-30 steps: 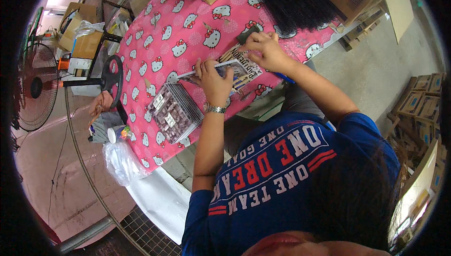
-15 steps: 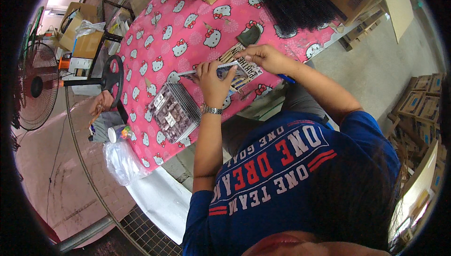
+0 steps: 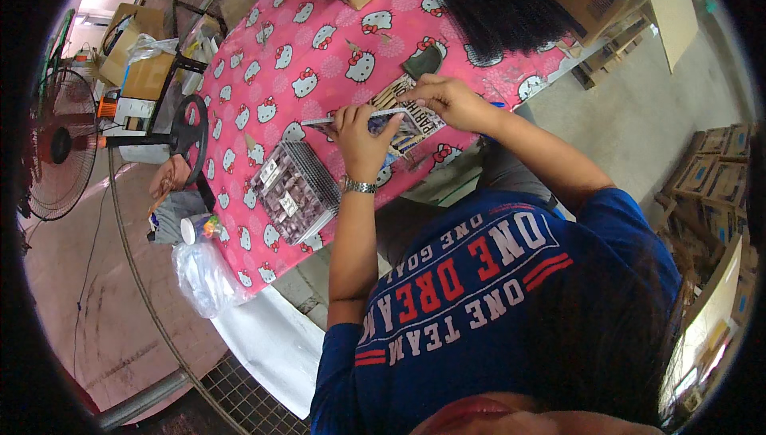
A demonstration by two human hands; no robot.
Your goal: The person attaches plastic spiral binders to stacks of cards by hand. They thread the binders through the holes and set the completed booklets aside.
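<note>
My left hand (image 3: 363,138), with a metal-band watch on its wrist, grips a thin notebook (image 3: 381,123) tilted up off the table, its thumb across the near face. At the notebook's right end, my right hand (image 3: 448,102) has thumb and forefinger pinched together; what lies between them is too small to make out. Beneath both hands lies a printed tan-and-black sheet or cover (image 3: 427,122). Left of my left wrist sits a stack of spiral notebooks (image 3: 294,196) with dark photo-like covers and black coils. A dark green curved piece (image 3: 423,61) rests just beyond my right hand.
A pink patterned cloth (image 3: 275,120) covers the table. Black binding coils (image 3: 503,16) are heaped at the far right beside an open cardboard box (image 3: 594,4). A fan (image 3: 60,148) stands on the left. A white-lidded jar (image 3: 191,230) and plastic bag (image 3: 209,275) sit at the left edge.
My right hand has shifted slightly left along the notebook's end. The left hand keeps its hold, and the notebook has barely moved.
</note>
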